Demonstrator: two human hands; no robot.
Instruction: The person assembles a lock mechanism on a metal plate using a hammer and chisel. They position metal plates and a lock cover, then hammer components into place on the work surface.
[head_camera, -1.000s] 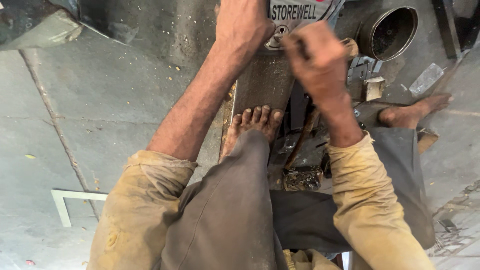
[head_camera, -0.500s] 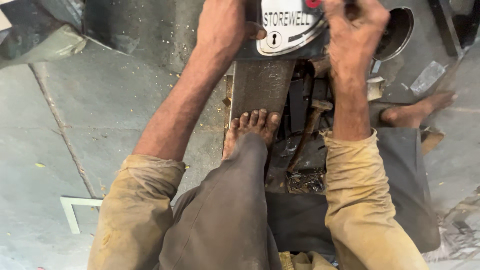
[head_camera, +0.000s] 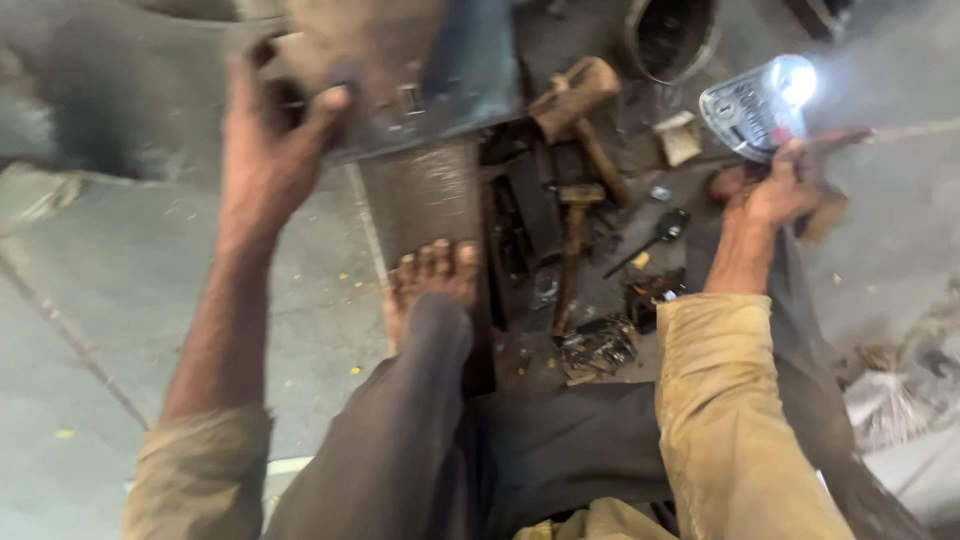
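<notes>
Head view shows our left hand (head_camera: 275, 130) at eleven o'clock clamped on the grey metal box (head_camera: 420, 75) to steady it against our bare foot (head_camera: 432, 275), while our right hand (head_camera: 785, 190) at two o'clock grips a lit torch (head_camera: 755, 105), probably for light.

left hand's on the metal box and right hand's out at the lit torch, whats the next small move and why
Probably bring the torch back over the metal box. The right hand is out at the torch, away from the box, while the left hand alone grips its tilted edge, and the tools lie in dim clutter.
</notes>
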